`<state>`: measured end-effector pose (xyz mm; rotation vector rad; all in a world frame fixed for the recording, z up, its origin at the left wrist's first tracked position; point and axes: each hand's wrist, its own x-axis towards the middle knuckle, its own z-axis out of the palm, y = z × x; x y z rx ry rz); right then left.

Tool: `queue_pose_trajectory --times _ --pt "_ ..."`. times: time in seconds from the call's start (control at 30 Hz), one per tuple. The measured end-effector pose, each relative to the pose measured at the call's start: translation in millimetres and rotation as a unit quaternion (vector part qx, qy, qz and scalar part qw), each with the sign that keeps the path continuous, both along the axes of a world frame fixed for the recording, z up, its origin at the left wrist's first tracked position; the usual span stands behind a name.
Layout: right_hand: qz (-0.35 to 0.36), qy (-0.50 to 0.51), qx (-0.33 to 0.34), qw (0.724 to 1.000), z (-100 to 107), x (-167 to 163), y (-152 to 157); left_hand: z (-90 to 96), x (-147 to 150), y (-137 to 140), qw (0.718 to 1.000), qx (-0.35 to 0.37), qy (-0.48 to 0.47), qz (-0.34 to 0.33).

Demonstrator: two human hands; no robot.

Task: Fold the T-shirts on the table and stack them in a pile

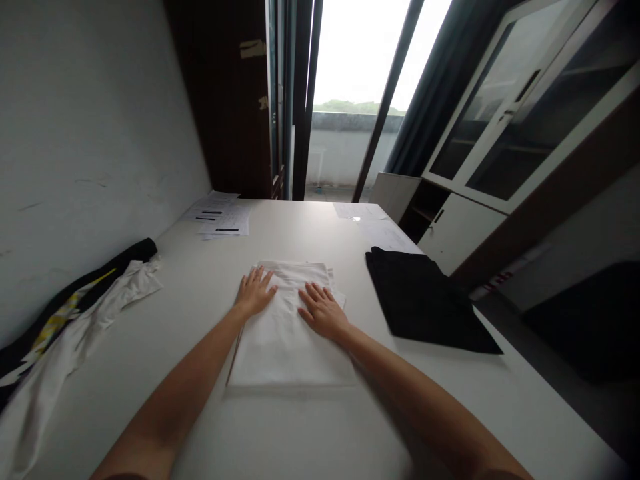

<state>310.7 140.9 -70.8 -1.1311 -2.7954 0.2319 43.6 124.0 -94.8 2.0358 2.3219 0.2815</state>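
Cloth (293, 357), white and folded flat, lies at the centre of the frame on the worktop (300, 433), directly under both hands as I watch from my end. As I judge it, its long axis runs from the lower centre of the frame up toward the bright window (360, 60), in line with the camera wearer's reach.

I read the left hand (256, 292) at the upper left edge of the fold and the right hand (324, 312) toward its upper right side. On both, the fingers are spread and laid flat, palms down, pinching nothing that I can see. The left fingertips sit closer to the far edge, just short of it; the right hand rests a little lower. A strip of fabric shows between the two, and the whole lower part toward me lies uncovered.

Right of centre I have a black folded garment (425, 300), apart from the right forearm. Crumpled clothes (100, 313) lie along the left side, beside the wall, and papers (225, 219) lie at the upper left of the worktop.
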Motion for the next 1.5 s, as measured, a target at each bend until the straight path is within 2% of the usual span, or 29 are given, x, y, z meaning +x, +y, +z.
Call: queue_pose_trajectory --times 0.13,0.37,0.5,0.6,0.7,0.83,1.07,1.23,1.33,1.4,1.5 --pt "0.004 -0.014 -0.012 1.000 -4 -8 10 -3.4 -2 -1 1.000 0.001 0.009 -0.001" --pt "0.032 -0.010 -0.016 0.999 -6 -17 60 -8.7 -8 4 1.000 -0.004 0.004 -0.004" --pt "-0.007 0.000 -0.006 1.000 -7 -9 78 -5.1 -10 13 1.000 -0.014 -0.006 0.021" --pt "-0.034 0.015 0.007 0.999 -9 -6 81 0.7 5 19 0.999 0.006 0.005 0.042" --pt "-0.035 0.019 0.006 0.999 -10 -6 80 3.3 24 27 0.999 0.039 0.017 -0.010" --pt "-0.027 0.010 0.001 1.000 -10 -5 82 -0.6 33 42 0.998 0.014 0.004 -0.067" --pt "-0.064 -0.002 -0.011 0.998 -13 1 89 -8.8 5 67 1.000 -0.016 -0.001 -0.026" --pt "-0.091 0.009 -0.011 0.996 -15 8 90 -14.2 -27 62 0.999 -0.023 -0.002 0.029" --pt "-0.094 0.012 0.002 0.995 -15 8 89 -14.8 -40 56 0.999 -0.024 -0.011 0.028" --pt "-0.078 0.009 0.015 0.997 -14 5 86 -13.7 -42 52 1.000 -0.022 -0.017 0.015" --pt "-0.003 0.013 0.027 1.000 -10 -5 79 -12.1 -36 43 1.000 -0.022 -0.015 -0.003"
